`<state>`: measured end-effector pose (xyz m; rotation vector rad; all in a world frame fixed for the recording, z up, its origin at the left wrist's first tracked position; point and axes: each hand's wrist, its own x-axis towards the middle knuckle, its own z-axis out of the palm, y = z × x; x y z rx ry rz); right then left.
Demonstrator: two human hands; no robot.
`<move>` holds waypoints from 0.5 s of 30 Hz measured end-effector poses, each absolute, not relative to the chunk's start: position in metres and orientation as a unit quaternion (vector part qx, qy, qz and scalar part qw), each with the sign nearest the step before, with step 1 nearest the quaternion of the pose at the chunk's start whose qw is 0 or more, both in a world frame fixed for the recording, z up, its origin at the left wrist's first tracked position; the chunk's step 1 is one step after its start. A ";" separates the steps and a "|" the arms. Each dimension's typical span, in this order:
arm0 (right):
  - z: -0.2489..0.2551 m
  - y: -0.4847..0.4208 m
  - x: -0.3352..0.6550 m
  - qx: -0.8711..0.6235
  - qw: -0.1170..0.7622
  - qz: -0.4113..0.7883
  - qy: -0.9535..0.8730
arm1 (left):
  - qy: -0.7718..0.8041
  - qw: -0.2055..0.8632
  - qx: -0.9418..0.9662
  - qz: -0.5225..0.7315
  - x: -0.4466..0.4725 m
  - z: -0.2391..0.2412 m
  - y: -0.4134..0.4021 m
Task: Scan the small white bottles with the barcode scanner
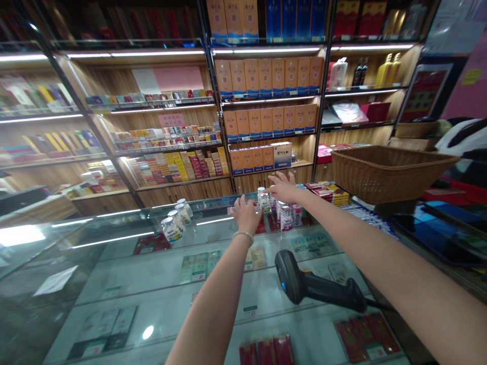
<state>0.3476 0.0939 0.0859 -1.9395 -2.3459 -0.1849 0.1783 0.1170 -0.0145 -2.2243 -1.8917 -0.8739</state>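
Two hands at a cluster of bottles (286,218) on the far side of a glass counter (152,274).
The left hand (246,214) is spread wide just beside the cluster, with no bottle in its grip; the right hand (283,188) arches over it, fingers apart, though whether its fingertips touch a cap is too small to tell. Coming from two sides, the hands seem placed to steady the bottles between them. A second row (176,222) stands upright to the left, well apart, perhaps so the two groups do not mix. The scanner (291,279) lies between the forearms, probably for easy reach; the basket (388,177) sits at the right.
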 end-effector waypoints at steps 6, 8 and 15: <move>0.087 0.086 0.351 -0.626 0.043 -0.074 -0.775 | -0.648 0.072 -0.701 -0.290 0.178 -0.020 0.119; 0.087 0.081 0.352 -0.628 0.047 -0.080 -0.773 | -0.648 0.076 -0.702 -0.287 0.178 -0.020 0.117; 0.083 0.065 0.348 -0.623 0.075 -0.096 -0.772 | -0.626 0.100 -0.720 -0.283 0.175 -0.016 0.110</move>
